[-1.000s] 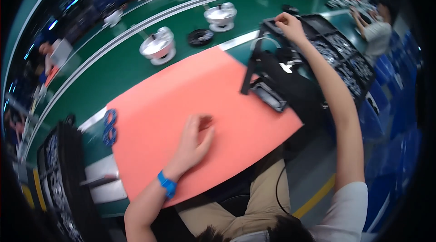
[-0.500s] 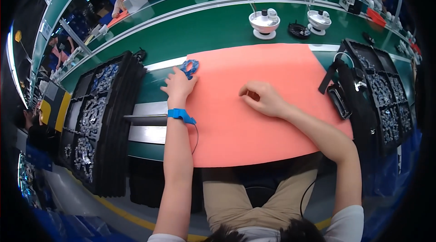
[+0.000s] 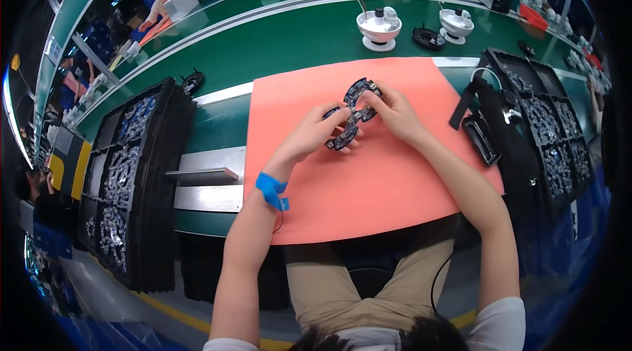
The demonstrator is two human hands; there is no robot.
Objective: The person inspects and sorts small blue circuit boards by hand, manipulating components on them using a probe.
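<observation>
I am seeing few such items: a small yellow sign [image 3: 15,61] is hanging at the far left edge of the frame. A pale, flat rectangular box or screen [image 3: 180,3] is standing before a person at upper left; I cannot tell which.

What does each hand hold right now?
Left hand: closed on the dark circuit board.
Right hand: closed on the same board.

Mat [image 3: 368,186] between trays: left stack [image 3: 131,180], right stack [image 3: 546,127].
</observation>
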